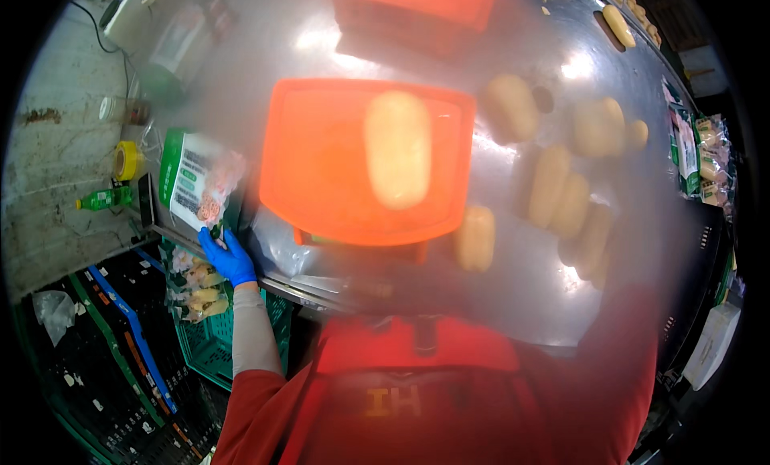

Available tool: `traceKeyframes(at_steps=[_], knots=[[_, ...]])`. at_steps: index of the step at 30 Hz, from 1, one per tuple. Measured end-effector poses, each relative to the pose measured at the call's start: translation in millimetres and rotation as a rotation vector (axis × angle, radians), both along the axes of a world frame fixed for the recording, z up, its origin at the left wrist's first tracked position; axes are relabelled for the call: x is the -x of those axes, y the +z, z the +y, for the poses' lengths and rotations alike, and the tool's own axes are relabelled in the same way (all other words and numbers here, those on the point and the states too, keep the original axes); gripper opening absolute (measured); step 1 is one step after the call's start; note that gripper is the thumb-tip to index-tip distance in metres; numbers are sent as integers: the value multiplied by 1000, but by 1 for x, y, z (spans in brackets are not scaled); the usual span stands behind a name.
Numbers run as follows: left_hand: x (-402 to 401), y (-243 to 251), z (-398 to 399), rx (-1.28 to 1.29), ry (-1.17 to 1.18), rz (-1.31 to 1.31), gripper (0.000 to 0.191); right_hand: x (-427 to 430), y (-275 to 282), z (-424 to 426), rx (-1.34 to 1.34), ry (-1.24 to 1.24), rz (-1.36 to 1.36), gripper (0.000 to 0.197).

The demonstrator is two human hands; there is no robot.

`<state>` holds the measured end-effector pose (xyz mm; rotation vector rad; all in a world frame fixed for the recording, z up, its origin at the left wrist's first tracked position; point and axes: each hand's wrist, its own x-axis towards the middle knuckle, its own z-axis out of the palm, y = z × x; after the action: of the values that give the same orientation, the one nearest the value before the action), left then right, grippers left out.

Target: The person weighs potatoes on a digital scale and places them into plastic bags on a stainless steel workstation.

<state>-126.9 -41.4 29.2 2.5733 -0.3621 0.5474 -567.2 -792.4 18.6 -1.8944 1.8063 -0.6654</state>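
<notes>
My left hand, in a blue glove, has its fingertips on the lower edge of a printed plastic bag at the left of the metal table; whether it grips the bag is unclear. My right hand is out of view or lost in the blur; only the red sleeve shows at the right. Before me stands an orange plastic tray or scale pan with a pale yellow, lotus-root-like piece on it. Similar blurred pieces lie on the table to the right. Clear plastic bags lie between my left hand and the tray.
A green crate with packed bags stands below the table's left edge, near black crates. A yellow tape roll and a green bottle are at far left. More packed bags are at far right, above a dark crate.
</notes>
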Motion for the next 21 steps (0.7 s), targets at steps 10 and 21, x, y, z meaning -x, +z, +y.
traceKeyframes(at_steps=[10, 21], knots=[[-7, 0, -8, 55, -4, 16, 50, -49, 83, 157, -254, 58, -1279, 42], [-4, -3, -4, 125, -45, -67, 54, -259, 144, 472, -1413, 400, -1617, 57]])
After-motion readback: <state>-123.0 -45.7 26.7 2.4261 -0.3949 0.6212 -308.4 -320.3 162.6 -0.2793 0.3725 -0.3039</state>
